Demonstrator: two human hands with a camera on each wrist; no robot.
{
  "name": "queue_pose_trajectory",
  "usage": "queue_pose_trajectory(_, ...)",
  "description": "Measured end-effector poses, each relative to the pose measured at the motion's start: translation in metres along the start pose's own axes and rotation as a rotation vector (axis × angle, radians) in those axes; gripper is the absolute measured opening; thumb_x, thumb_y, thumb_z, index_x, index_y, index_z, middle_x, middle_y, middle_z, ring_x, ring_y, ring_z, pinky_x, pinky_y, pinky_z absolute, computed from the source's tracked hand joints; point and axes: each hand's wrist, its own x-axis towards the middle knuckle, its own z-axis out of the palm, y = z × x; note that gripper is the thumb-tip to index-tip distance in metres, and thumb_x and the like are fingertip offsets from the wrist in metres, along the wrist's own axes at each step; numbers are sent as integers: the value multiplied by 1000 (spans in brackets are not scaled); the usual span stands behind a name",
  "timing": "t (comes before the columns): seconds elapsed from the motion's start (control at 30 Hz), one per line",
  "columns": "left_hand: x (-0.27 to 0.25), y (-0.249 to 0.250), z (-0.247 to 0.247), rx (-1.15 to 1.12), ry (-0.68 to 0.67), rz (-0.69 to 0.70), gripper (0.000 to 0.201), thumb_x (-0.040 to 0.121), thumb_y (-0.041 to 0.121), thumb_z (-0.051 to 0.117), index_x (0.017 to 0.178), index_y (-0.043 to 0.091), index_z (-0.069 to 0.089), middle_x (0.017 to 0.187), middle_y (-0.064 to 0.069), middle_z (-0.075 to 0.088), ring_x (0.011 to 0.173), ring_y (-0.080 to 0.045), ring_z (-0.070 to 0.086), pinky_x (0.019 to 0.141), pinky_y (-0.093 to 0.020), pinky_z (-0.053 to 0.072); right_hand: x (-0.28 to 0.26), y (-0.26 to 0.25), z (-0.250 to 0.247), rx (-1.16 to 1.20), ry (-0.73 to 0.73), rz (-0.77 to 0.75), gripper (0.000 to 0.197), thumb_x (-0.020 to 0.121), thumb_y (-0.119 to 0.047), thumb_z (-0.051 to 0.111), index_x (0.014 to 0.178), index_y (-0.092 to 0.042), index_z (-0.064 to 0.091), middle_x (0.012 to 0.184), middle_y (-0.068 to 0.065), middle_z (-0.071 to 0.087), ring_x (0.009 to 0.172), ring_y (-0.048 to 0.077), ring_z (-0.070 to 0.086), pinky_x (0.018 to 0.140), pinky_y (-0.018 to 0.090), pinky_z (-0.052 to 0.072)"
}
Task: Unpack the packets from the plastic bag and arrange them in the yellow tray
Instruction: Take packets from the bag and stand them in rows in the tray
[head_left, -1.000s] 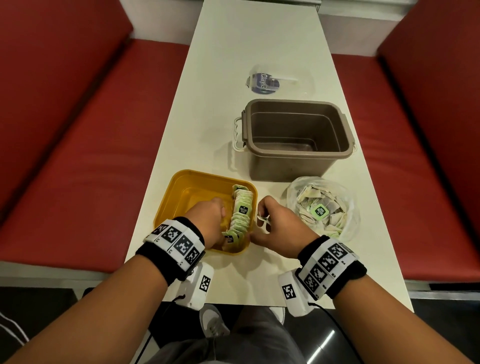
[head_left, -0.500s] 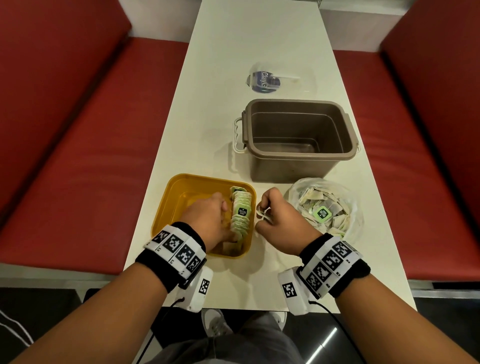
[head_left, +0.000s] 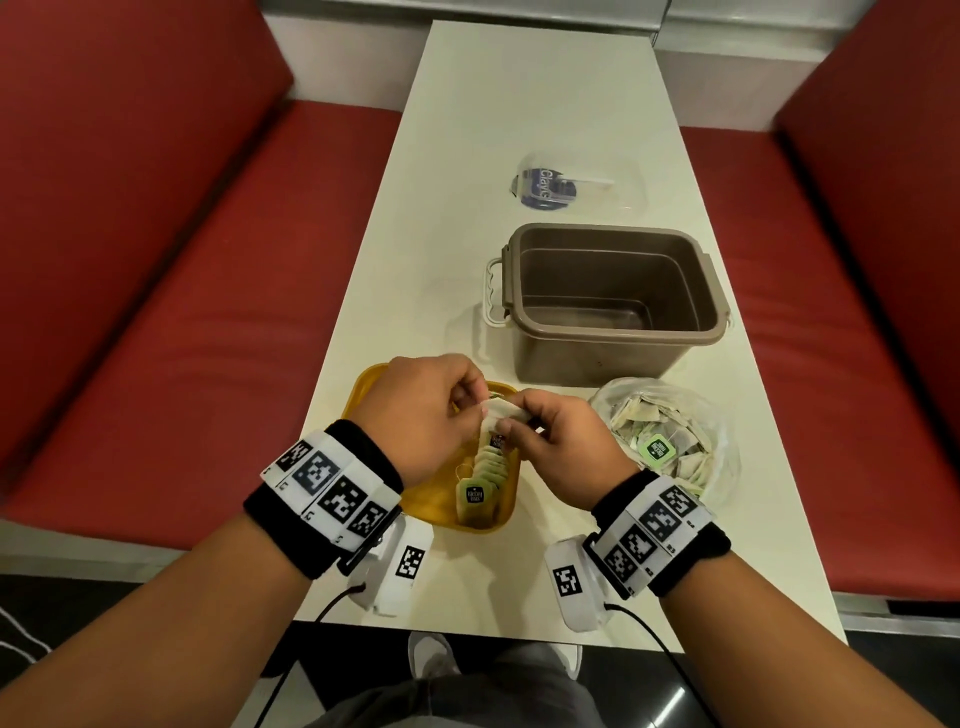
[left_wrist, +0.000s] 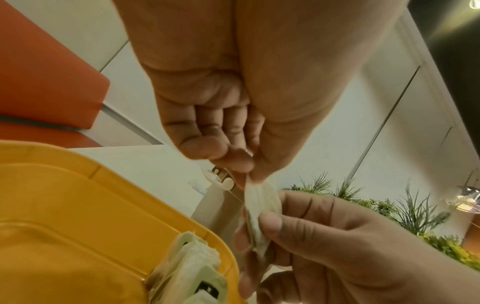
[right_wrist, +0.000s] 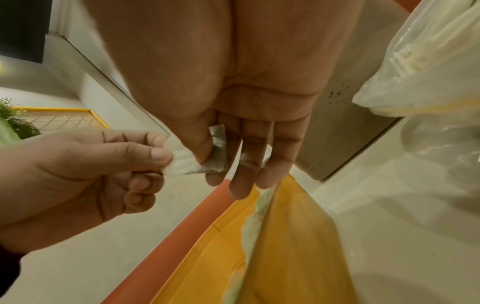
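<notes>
Here I see the yellow tray (head_left: 374, 395) on the surface, the plastic bag (head_left: 722, 452) beside it. My left hand (head_left: 415, 415) and right hand (head_left: 566, 441) both pinch one packet (head_left: 501, 410) above the tray. It seems light, soft and easily crushed, so I would hold it by its flat edges.

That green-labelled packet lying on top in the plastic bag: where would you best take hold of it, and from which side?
Probably from above, through the open mouth of the plastic bag. The green-labelled packet lies flat on top of the heap, label up, so pinch one free edge between thumb and fingers rather than pressing on the face. The brown bin stands just behind, so coming straight down seems clearest.
</notes>
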Motion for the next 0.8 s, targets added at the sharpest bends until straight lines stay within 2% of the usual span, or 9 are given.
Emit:
queue_pose_trajectory(0.07, -1, -1, -4, -39, -4, 1, 16, 85, 19, 69, 91, 30, 58, 71, 9, 64, 60, -3, 55, 63, -21, 48, 0, 0, 2, -3, -8, -14, 15, 97, -8, 57, 102, -13, 70, 86, 4, 71, 78, 15, 65, 73, 28, 53)
queue_pose_trajectory(0.13, -1, 1, -8, 18, -60, 40, 15, 87, 18, 64, 92, 32, 61, 74, 11, 64, 64, -4, 55, 67, -24, 48, 2, -4, 3, 10, -14, 4, 20, 98, -6, 52, 112, -13, 65, 88, 2, 70, 77, 7, 65, 72, 24, 52)
queue_pose_trajectory(0.2, 0, 3, -12, 118, -127, 63, 22, 88, 15, 60, 99, 33, 68, 86, 15, 64, 73, -4, 53, 74, -21, 45, 3, -8, 4, 76, -15, 59, 25, 99, -5, 48, 120, -17, 56, 86, 0, 67, 74, 4, 63, 72, 30, 55)
queue_pose_trajectory(0.27, 1, 3, -14, 183, -171, 81, 33, 86, 13, 61, 112, 31, 69, 99, 14, 65, 78, -3, 51, 80, -20, 44, 3, -9, 3, 134, -21, 85, 29, 98, -3, 47, 119, -22, 50, 83, 4, 65, 73, 17, 62, 74, 42, 54)
queue_pose_trajectory(0.33, 3, 4, -16, 244, -174, 98, 31, 86, 20, 67, 114, 32, 69, 102, 14, 67, 78, -4, 51, 82, -23, 46, 1, -9, 2, 118, -18, 75, 31, 95, -4, 49, 117, -25, 49, 89, 3, 65, 79, 25, 62, 77, 46, 53)
queue_pose_trajectory(0.43, 6, 7, -17, 328, -154, 101, 19, 87, 37, 68, 105, 34, 71, 95, 14, 67, 81, -6, 56, 75, -23, 41, -2, -9, -3, -55, 26, -19, 29, 88, -12, 63, 112, -25, 54, 103, -7, 59, 81, 5, 57, 69, 21, 47)
queue_pose_trajectory(0.5, 8, 9, -16, 356, -122, 125, 14, 88, 42, 66, 98, 34, 72, 93, 12, 61, 87, -10, 56, 74, -25, 39, -2, -9, -4, -166, 54, -108, 26, 82, -17, 72, 104, -24, 59, 106, -6, 56, 89, 5, 55, 70, 8, 38)
queue_pose_trajectory(0.63, 8, 17, -14, 337, -88, 164, 14, 89, 42, 65, 95, 32, 72, 97, 8, 57, 89, -12, 53, 77, -29, 42, 0, -9, -1, -228, 147, -201, 12, 85, -20, 74, 84, -19, 62, 90, -2, 58, 83, 13, 56, 68, 15, 39)
queue_pose_trajectory(0.8, 10, 22, -20, 270, -100, 139, 11, 86, 26, 72, 97, 24, 73, 90, 6, 69, 84, -11, 63, 81, -29, 51, 1, -12, -3, -184, 190, -200, 16, 82, -18, 80, 77, -18, 64, 83, -1, 62, 74, 9, 56, 65, 14, 43)
